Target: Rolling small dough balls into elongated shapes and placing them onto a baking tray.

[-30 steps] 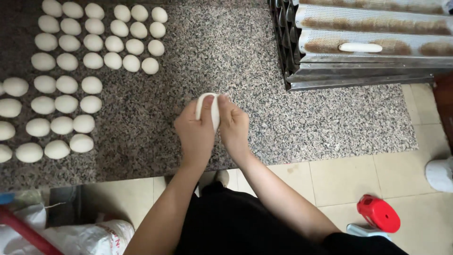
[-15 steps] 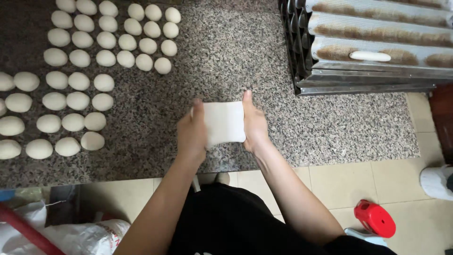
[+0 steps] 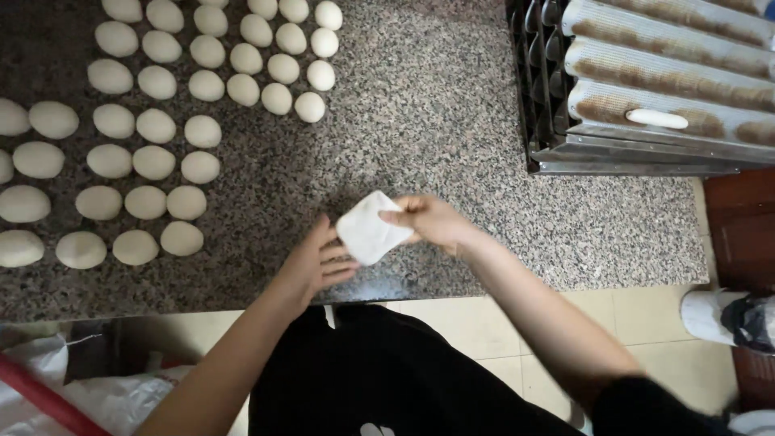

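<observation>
A flattened, squarish white dough piece (image 3: 370,230) is lifted just above the front edge of a speckled granite counter (image 3: 452,113). My right hand (image 3: 432,222) pinches its right edge. My left hand (image 3: 319,262) sits under its lower left side, fingers spread and touching it. Several rows of round white dough balls (image 3: 153,121) lie on the counter to the left and far left of my hands.
A metal rack of ridged baking trays (image 3: 646,89) stands at the right, one tray holding a shaped dough stick (image 3: 656,119). Tiled floor lies below the counter edge. A white bag (image 3: 48,387) lies at the bottom left, and a person's shoe (image 3: 747,319) shows at the right.
The dough went from a ball rolled between both hands to a flat sheet stretched between them. It is now turned and held mainly by my right hand, with my left hand lower.
</observation>
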